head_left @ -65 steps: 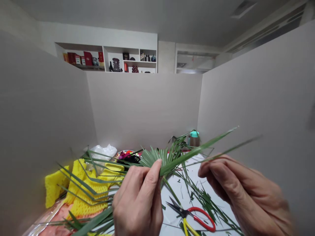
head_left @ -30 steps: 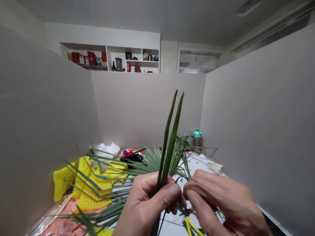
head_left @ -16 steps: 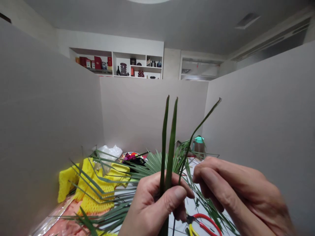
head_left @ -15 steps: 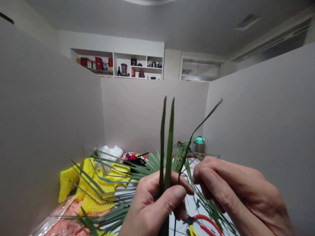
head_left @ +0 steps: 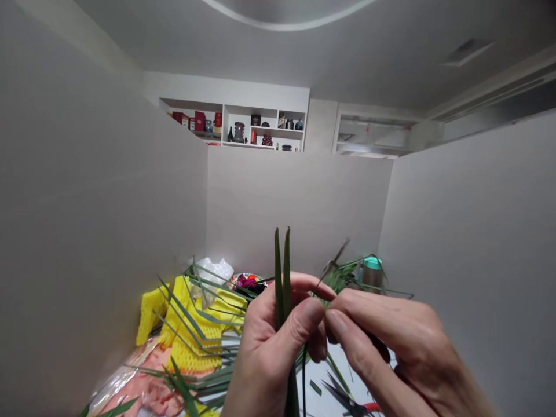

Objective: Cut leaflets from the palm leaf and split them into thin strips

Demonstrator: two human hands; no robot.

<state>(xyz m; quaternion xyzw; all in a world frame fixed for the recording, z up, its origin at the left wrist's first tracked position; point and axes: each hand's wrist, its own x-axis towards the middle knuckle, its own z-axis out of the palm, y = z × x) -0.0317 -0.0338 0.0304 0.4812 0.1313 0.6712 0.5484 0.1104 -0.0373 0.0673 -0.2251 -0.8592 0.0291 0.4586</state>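
Observation:
My left hand (head_left: 273, 341) is closed around green palm leaf strips (head_left: 286, 266), two of which point upright above the fist. Below it, the dark lower ends hang down between the hands. A thinner leaf strip (head_left: 333, 262) slants up to the right from behind the left index finger. My right hand (head_left: 386, 341) is pinched, its thumb and fingertips touching the left thumb and index tip. Whatever lies in that pinch is hidden. Beneath the hands are scissors (head_left: 341, 394) with dark blades, a red handle partly covered by the right hand.
Left are palm fronds (head_left: 186, 324), yellow mesh netting (head_left: 197, 344), pink cloth (head_left: 158, 394) and a white plastic bag (head_left: 215, 271). A teal-lidded jar (head_left: 372, 269) stands at the back right. Grey partitions (head_left: 299, 202) surround the table; shelves (head_left: 264, 124) are beyond.
My right hand has moved left to meet the left fingertips. The held leaf strips sit lower, and the thin strip's tip has dropped. The camera view has tilted up and shifted left.

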